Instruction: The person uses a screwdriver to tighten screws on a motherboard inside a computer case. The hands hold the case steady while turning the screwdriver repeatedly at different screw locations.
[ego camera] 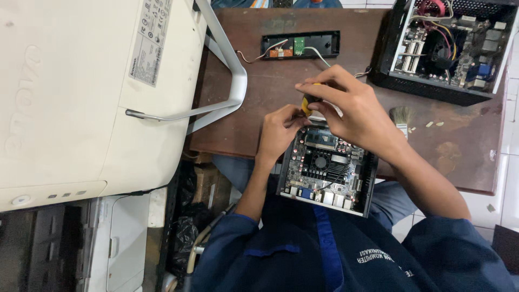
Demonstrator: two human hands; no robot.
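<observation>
Two hands over my small open computer (326,172) — right hand (354,116) pinching a yellow-handled screwdriver (307,103), left hand (281,132) fingertips pressed together at its tip.

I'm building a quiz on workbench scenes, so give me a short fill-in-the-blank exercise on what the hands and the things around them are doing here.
1. The right hand grips a screwdriver with a ______ handle.
2. The left hand steadies the small open computer case, which rests at the edge of the ______ table.
3. Right of the right hand lies a small ______ with pale bristles.

Missing words: yellow; brown; brush
</observation>
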